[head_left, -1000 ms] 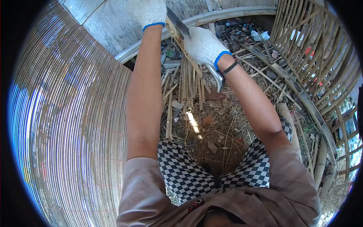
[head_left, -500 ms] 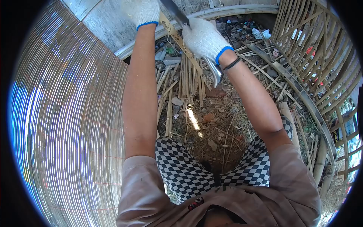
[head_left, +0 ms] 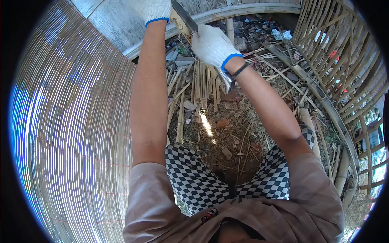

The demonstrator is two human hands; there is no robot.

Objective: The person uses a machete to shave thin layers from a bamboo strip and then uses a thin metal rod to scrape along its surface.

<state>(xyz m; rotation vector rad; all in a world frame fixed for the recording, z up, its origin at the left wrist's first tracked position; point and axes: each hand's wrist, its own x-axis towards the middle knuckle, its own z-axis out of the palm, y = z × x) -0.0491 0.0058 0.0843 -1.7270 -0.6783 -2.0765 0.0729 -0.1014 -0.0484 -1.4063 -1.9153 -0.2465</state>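
Observation:
My right hand [head_left: 212, 45], in a white knit glove with a blue cuff, is closed around a tool with a long dark flat blade [head_left: 184, 17]. The tool's shiny silver end [head_left: 226, 79] sticks out below my wrist. The blade points up and left, lying alongside a tan bamboo strip [head_left: 178, 23]. That strip slants down behind my right glove. My left hand [head_left: 156, 9], gloved the same way, is at the top edge beside the strip's upper part. Its fingers are hidden, so its grip cannot be made out.
A bundle of split bamboo sticks [head_left: 198, 87] lies on the littered ground ahead. A slatted bamboo screen [head_left: 81, 133] fills the left side. On the right stands a bamboo lattice [head_left: 336, 48], with a bamboo pole [head_left: 320, 91] near its base. A pale wall panel [head_left: 117, 26] is at the back.
My right hand has shifted left and slightly down with the tool, and the blade now covers more of the bamboo strip. My left hand has hardly moved.

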